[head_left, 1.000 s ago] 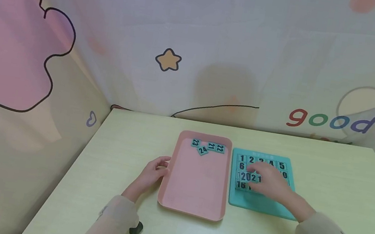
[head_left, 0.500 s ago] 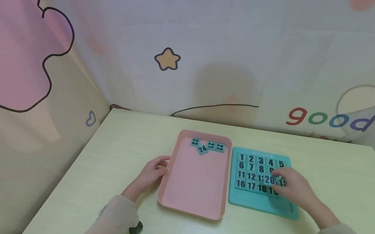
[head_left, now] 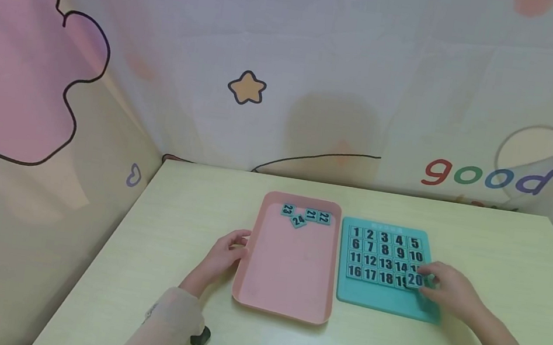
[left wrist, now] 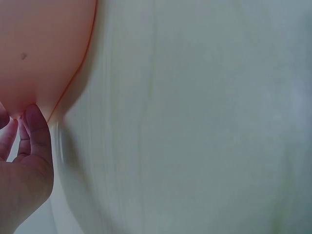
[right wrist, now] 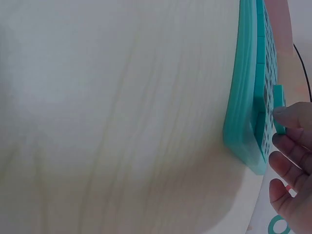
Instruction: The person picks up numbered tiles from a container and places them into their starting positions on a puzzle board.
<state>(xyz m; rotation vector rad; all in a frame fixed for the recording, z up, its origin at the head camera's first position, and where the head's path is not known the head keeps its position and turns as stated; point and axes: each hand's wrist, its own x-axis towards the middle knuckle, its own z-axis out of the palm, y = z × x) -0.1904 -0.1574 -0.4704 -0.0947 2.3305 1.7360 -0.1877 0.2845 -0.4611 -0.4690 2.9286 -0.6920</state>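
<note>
A small square tile (head_left: 414,280) marked 20 is pinched between thumb and fingers of my right hand (head_left: 456,291). It is over the bottom right corner of the tile grid on a turquoise board (head_left: 381,299). In the right wrist view the tile (right wrist: 279,108) is held raised above the board's tiles. Rows numbered from 1 fill the grid, and my fingers partly cover the right end of the third row. My left hand (head_left: 219,257) touches the left side of a pink tray (head_left: 286,274) with its fingertips; in the left wrist view they meet the tray's wall (left wrist: 53,73).
Near the tray's far end lie loose tiles: 23 (head_left: 288,209), 24 (head_left: 298,221), 21 (head_left: 310,214) and 22 (head_left: 324,217). The tray and board stand side by side on a pale table (head_left: 187,201), with a printed backdrop (head_left: 185,65) behind.
My right hand has carried the 20 tile rightward across the board, from the left columns to the bottom right corner, uncovering the tiles beneath. The left hand and tray have stayed put.
</note>
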